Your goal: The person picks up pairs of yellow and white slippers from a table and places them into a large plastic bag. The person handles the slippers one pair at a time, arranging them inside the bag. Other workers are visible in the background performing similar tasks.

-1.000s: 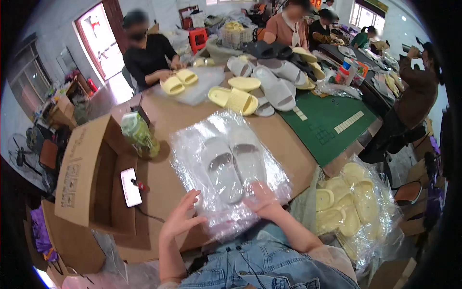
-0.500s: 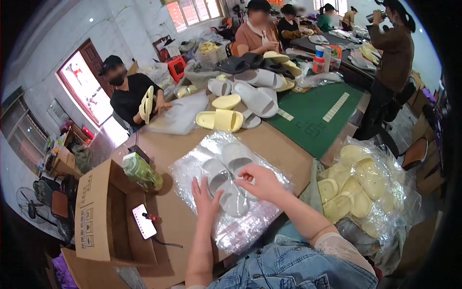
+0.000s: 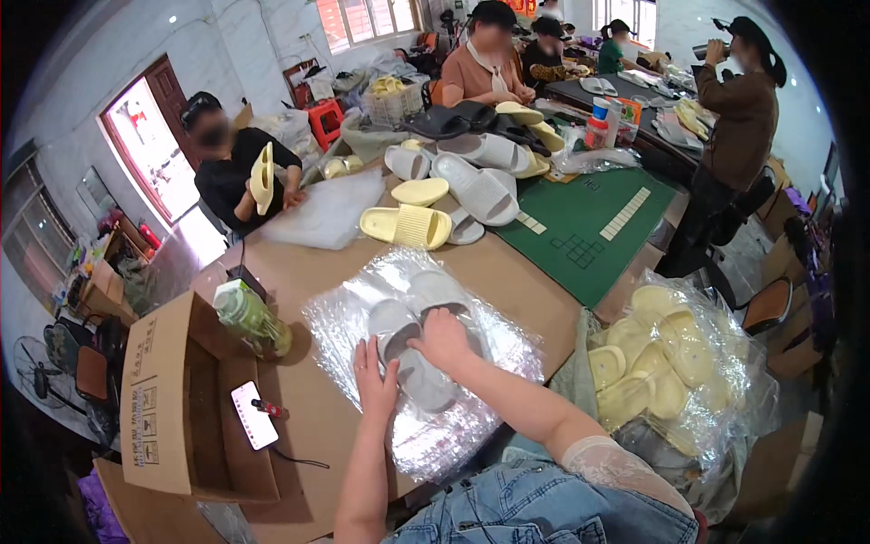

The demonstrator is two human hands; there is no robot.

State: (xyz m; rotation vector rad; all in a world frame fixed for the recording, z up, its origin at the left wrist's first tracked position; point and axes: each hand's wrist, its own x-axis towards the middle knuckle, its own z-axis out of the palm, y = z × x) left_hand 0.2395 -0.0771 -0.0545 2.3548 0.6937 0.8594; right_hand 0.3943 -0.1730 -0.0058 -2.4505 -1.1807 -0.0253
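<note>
Grey slippers at the middle of the frame, toes toward the upper left

On the desk (image 3: 535,290), at the middle of the frame, a pair of grey slippers (image 3: 424,378), side by side, with glossy clear plastic (image 3: 349,304) beneath. Cannot tell whether any film also covers the pair. Long axes roughly parallel, slanting from lower right to upper left; straps and toes toward the top of the frame, heels toward the bottom. Right slipper (image 3: 438,292) set a little higher in the frame than the left slipper (image 3: 391,317).

Along the outer edge of the left slipper, the left hand (image 3: 374,385): fingers extended upward, thumb apart, spread rather than gripping. Over the right slipper, below the strap, the right hand (image 3: 448,343): fingers bent, thumb out toward the left slipper. Cannot tell whether pinching anything.

At the lower left, an open cardboard box (image 3: 156,399), with a phone (image 3: 246,408) just beside; above, a green bottle (image 3: 252,317). At the upper middle, a heap of yellow, grey and black slippers (image 3: 480,186), next to a green mat (image 3: 589,240). At the lower right, bagged yellow slippers (image 3: 652,354). At the upper left, a co-worker (image 3: 222,177) in black, holding a yellow slipper (image 3: 263,181).
</note>
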